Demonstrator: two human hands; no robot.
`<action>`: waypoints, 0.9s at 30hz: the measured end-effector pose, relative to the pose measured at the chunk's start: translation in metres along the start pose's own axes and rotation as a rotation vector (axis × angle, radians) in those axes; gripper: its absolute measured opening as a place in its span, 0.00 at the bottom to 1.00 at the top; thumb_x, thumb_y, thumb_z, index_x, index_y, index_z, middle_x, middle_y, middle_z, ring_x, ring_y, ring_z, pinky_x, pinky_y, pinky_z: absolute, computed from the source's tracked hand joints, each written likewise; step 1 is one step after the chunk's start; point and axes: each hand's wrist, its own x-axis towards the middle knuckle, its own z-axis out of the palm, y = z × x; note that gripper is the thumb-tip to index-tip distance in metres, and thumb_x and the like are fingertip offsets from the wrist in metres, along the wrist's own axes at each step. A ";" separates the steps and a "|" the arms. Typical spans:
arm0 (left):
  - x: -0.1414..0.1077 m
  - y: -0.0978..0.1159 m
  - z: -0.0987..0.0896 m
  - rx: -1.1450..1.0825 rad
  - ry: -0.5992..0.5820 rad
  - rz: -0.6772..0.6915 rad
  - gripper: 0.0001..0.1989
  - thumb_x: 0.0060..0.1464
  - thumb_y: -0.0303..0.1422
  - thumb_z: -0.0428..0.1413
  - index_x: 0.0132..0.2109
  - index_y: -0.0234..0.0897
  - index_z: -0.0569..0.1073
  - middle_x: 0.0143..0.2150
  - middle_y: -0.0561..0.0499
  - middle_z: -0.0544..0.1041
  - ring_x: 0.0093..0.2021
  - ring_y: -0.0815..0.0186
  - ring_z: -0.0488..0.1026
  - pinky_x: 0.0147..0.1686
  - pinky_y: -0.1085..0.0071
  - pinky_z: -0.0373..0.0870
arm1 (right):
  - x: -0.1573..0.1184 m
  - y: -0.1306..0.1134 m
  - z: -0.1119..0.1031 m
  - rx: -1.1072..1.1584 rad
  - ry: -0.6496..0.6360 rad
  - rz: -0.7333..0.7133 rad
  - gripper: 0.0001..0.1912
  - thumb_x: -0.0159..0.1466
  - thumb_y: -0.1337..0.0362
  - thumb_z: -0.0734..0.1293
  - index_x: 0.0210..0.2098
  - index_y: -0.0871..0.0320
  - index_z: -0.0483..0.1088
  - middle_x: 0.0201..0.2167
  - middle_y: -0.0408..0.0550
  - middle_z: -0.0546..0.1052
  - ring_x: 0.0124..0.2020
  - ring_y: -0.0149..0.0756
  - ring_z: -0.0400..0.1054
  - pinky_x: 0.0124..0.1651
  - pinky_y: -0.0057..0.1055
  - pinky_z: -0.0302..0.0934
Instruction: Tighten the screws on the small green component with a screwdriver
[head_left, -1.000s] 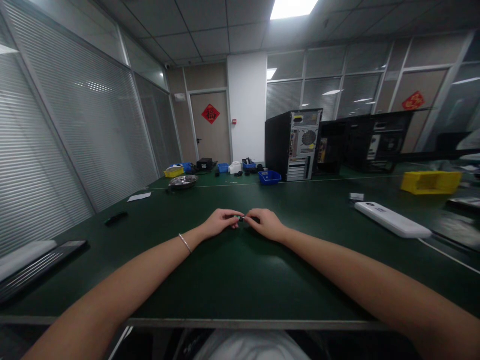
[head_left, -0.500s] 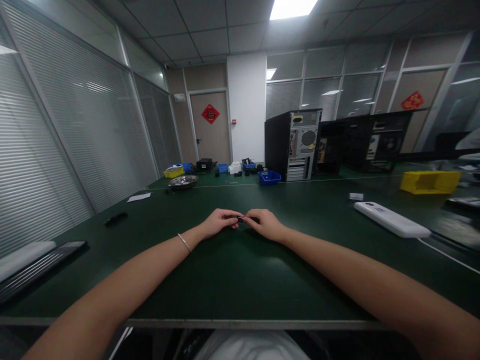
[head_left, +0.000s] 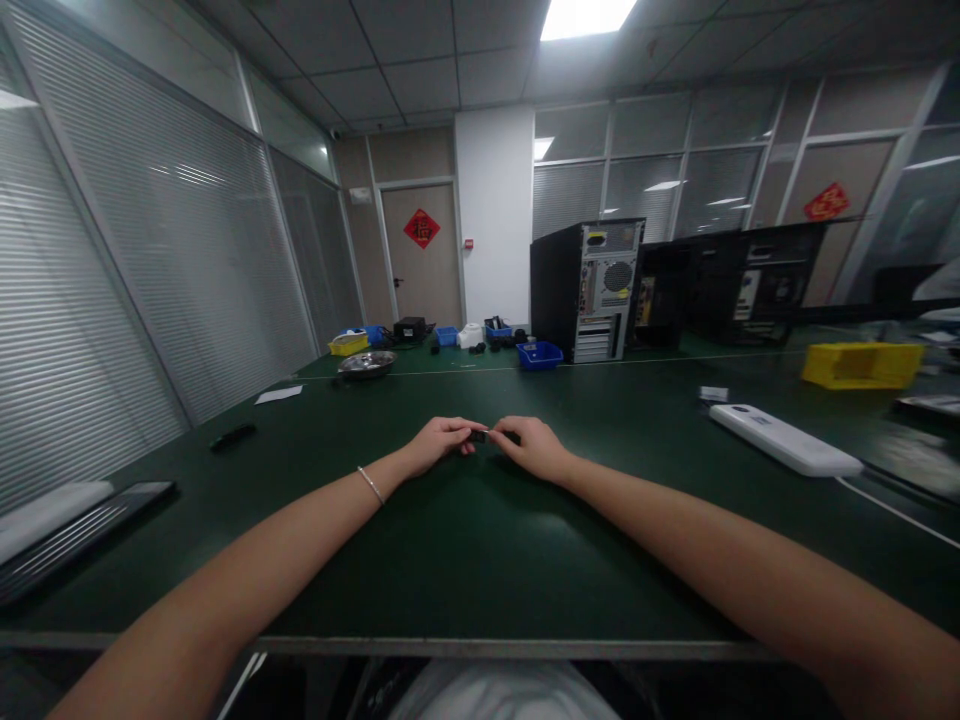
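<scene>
Fingers of the left hand (head_left: 437,447) closed, pinching a small dark part (head_left: 479,437); fingers of the right hand (head_left: 534,448) closed too, tips pinching its right end. Part sits between the two hands, over the green surface (head_left: 480,570), roughly midway across; whether it touches the surface, cannot tell. Exact type too small to read.

Containers, all well apart from the hands: yellow bin (head_left: 349,347) far left, something pale in it; blue bin (head_left: 373,335) just behind it, contents unclear; light-blue bin (head_left: 445,337) near the middle, inside not readable; blue tray (head_left: 496,330) holding dark and white items; deep-blue bin (head_left: 540,357) beside the tower, small pale item inside; yellow box (head_left: 862,367) right, contents cannot tell. Shiny metal dish (head_left: 367,366) near the yellow bin, contents blurred.

Counts: two hands, one part, two yellow containers, four blue, one dish, one bracelet (head_left: 370,485) on the left wrist, one upright computer tower (head_left: 596,290), at least two more black cases (head_left: 776,260) right of it. Right: one white device (head_left: 784,440), one white cable (head_left: 900,512). Left: one paper (head_left: 279,395), one dark object (head_left: 232,437). Two red diamond signs (head_left: 421,229) on doors.
</scene>
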 end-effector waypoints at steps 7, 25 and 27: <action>0.000 0.002 0.003 0.018 -0.008 0.038 0.16 0.51 0.34 0.55 0.46 0.31 0.69 0.40 0.44 0.73 0.29 0.71 0.68 0.32 0.72 0.64 | 0.000 0.000 0.001 0.031 0.016 -0.019 0.14 0.63 0.59 0.57 0.34 0.56 0.71 0.31 0.45 0.75 0.32 0.33 0.66 0.35 0.27 0.55; -0.012 0.026 0.013 0.395 -0.255 0.102 0.11 0.54 0.35 0.52 0.38 0.32 0.73 0.35 0.49 0.74 0.37 0.66 0.70 0.41 0.70 0.63 | 0.000 0.003 0.002 0.060 0.002 -0.041 0.14 0.63 0.59 0.58 0.34 0.57 0.72 0.31 0.46 0.75 0.32 0.32 0.66 0.35 0.26 0.56; -0.013 0.027 0.013 0.482 -0.266 0.132 0.13 0.55 0.36 0.50 0.39 0.32 0.74 0.36 0.48 0.73 0.38 0.66 0.69 0.41 0.71 0.63 | 0.000 0.003 0.002 0.066 0.007 -0.039 0.14 0.63 0.58 0.58 0.34 0.57 0.72 0.31 0.46 0.75 0.31 0.32 0.66 0.34 0.26 0.55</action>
